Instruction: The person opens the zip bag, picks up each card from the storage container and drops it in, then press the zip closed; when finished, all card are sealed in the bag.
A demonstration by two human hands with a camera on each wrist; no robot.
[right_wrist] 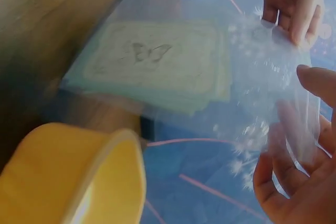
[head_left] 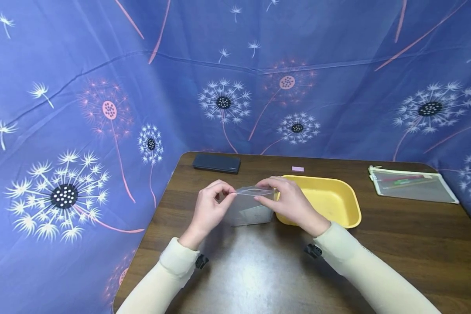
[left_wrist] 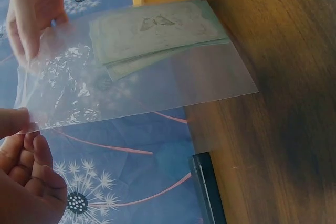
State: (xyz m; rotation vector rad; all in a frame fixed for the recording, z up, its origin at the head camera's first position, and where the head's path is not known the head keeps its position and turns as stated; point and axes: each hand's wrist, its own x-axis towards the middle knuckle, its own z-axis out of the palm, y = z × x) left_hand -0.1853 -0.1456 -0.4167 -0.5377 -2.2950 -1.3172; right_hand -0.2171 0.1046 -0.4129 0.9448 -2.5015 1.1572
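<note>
A clear zip bag [head_left: 241,209] hangs between my two hands over the table, its top edge up. Inside it lie several pale green cards [left_wrist: 157,30], slightly fanned, the front one printed with a butterfly [right_wrist: 151,52]. My left hand [head_left: 211,205] pinches the bag's top corner between thumb and forefinger. At the opposite end of the top edge, my right hand [head_left: 288,198] holds the bag, thumb on the near side and fingers behind the film.
Just right of the bag stands a yellow basin [head_left: 351,205]. A dark case [head_left: 216,163] lies at the back left, a small pink slip [head_left: 298,168] behind the basin. A mesh zip pouch [head_left: 412,185] with pens is at the right. Patterned blue cloth [head_left: 180,87] hangs behind the table.
</note>
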